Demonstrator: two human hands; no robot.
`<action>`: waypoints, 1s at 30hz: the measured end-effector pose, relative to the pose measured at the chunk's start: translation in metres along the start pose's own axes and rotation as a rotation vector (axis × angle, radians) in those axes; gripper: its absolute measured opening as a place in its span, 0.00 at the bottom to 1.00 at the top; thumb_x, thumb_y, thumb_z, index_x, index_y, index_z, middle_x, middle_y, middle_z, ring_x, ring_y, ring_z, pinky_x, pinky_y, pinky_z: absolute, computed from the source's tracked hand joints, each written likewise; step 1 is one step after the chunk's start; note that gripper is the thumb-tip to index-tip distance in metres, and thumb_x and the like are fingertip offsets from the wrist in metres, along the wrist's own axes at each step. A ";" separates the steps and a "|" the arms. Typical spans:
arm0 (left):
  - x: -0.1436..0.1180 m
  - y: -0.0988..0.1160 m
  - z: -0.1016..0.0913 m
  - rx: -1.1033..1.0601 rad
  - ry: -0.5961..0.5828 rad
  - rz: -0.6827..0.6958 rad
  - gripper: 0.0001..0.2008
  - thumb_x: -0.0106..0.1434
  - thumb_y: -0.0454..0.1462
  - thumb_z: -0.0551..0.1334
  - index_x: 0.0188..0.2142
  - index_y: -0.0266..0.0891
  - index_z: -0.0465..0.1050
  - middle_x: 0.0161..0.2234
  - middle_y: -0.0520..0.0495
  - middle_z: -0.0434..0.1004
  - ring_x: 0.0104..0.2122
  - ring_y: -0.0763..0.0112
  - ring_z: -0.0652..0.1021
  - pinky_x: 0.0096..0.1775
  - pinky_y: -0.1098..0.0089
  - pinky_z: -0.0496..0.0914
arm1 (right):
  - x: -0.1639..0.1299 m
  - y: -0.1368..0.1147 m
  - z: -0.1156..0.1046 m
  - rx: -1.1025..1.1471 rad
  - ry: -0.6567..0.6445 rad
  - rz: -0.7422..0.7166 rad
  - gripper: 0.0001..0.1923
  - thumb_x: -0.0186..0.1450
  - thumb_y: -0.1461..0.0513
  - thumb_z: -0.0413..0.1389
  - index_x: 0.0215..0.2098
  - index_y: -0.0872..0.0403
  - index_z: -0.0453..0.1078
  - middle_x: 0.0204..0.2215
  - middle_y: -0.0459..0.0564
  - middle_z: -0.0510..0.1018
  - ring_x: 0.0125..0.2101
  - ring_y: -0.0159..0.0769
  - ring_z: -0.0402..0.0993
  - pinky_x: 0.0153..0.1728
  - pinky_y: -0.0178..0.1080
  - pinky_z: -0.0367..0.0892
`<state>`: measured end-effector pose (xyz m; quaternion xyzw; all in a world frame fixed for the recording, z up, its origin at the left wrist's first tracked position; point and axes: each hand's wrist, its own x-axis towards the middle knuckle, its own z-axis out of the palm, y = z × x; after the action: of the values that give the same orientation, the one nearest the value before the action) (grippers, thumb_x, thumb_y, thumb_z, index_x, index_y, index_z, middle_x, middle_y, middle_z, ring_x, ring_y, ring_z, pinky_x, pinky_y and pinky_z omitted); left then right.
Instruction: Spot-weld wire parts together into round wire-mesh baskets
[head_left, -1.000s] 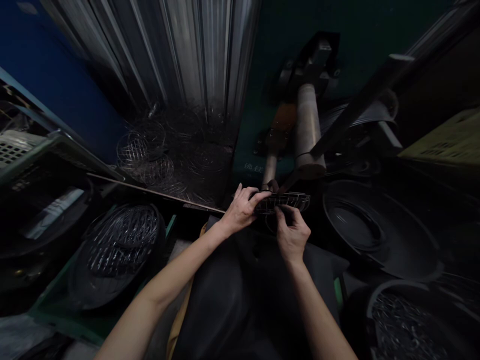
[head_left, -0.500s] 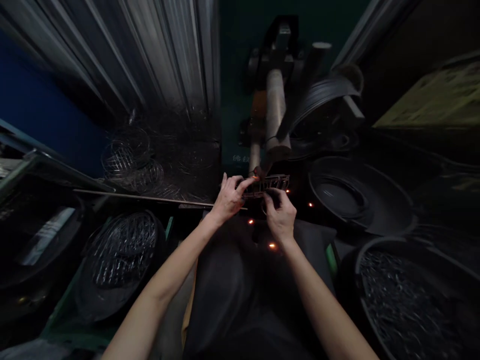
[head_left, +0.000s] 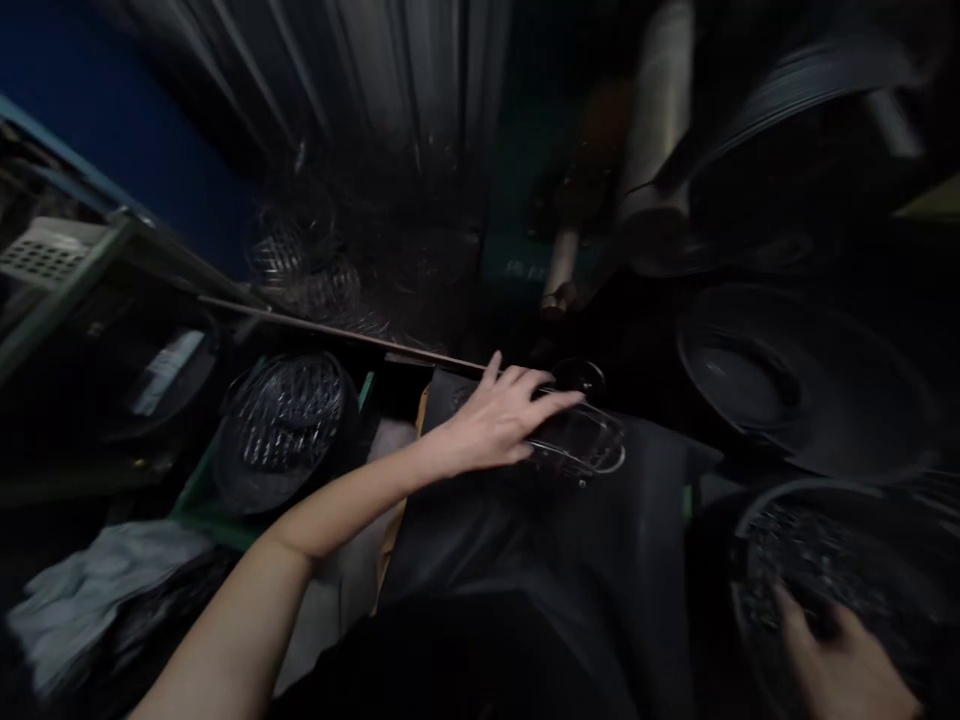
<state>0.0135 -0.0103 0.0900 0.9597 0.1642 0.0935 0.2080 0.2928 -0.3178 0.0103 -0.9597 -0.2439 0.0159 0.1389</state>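
Both forearms bare, no sleeves or gloves; a dark apron (head_left: 525,560) covers the lap
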 end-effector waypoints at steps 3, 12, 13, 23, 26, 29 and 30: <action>0.001 0.008 0.022 -0.050 0.004 -0.045 0.36 0.57 0.33 0.62 0.62 0.45 0.51 0.55 0.40 0.63 0.56 0.55 0.65 0.60 0.40 0.49 | -0.030 -0.084 -0.019 0.144 0.141 -0.254 0.21 0.62 0.46 0.49 0.51 0.35 0.67 0.36 0.56 0.74 0.42 0.60 0.71 0.37 0.58 0.66; -0.007 -0.012 0.060 -0.299 0.233 -0.219 0.32 0.58 0.28 0.54 0.61 0.41 0.50 0.50 0.45 0.71 0.44 0.67 0.75 0.50 0.64 0.70 | -0.012 -0.213 0.032 -0.208 -0.269 -1.126 0.37 0.60 0.70 0.48 0.66 0.60 0.46 0.46 0.58 0.75 0.44 0.45 0.69 0.46 0.47 0.60; -0.010 -0.018 0.060 -0.330 0.252 -0.249 0.30 0.58 0.28 0.54 0.60 0.41 0.51 0.48 0.45 0.71 0.43 0.68 0.75 0.48 0.65 0.70 | -0.011 -0.210 0.039 -0.243 -0.323 -1.159 0.35 0.59 0.73 0.47 0.65 0.61 0.50 0.40 0.56 0.77 0.39 0.42 0.70 0.46 0.46 0.59; -0.057 0.000 0.092 -0.146 0.279 -0.159 0.34 0.57 0.40 0.65 0.60 0.42 0.54 0.58 0.37 0.60 0.59 0.53 0.62 0.60 0.44 0.54 | -0.010 -0.218 0.036 -0.334 -0.216 -1.217 0.13 0.62 0.72 0.48 0.39 0.56 0.71 0.28 0.50 0.74 0.34 0.41 0.65 0.47 0.48 0.51; -0.048 0.009 0.123 0.012 0.219 -0.149 0.30 0.58 0.34 0.61 0.60 0.46 0.57 0.60 0.38 0.55 0.61 0.51 0.59 0.61 0.40 0.47 | -0.006 -0.227 0.031 -0.301 -0.171 -1.127 0.11 0.62 0.70 0.49 0.37 0.55 0.71 0.28 0.51 0.74 0.35 0.43 0.66 0.46 0.49 0.52; -0.031 0.003 0.134 0.002 0.244 -0.166 0.27 0.61 0.33 0.56 0.60 0.46 0.57 0.57 0.40 0.61 0.57 0.57 0.64 0.61 0.46 0.50 | 0.006 -0.214 0.011 -0.146 -0.158 -1.081 0.13 0.64 0.65 0.48 0.45 0.52 0.70 0.36 0.53 0.75 0.39 0.45 0.68 0.45 0.50 0.54; -0.026 -0.001 0.132 -0.033 0.238 -0.156 0.28 0.61 0.34 0.56 0.61 0.46 0.55 0.56 0.40 0.62 0.56 0.58 0.65 0.61 0.47 0.52 | 0.012 -0.200 0.002 -0.066 -0.128 -1.021 0.15 0.65 0.61 0.47 0.48 0.50 0.69 0.40 0.54 0.75 0.41 0.45 0.69 0.45 0.50 0.55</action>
<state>0.0219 -0.0674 -0.0310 0.9226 0.2601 0.1929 0.2096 0.2102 -0.1434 0.0639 -0.7192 -0.6898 -0.0028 0.0832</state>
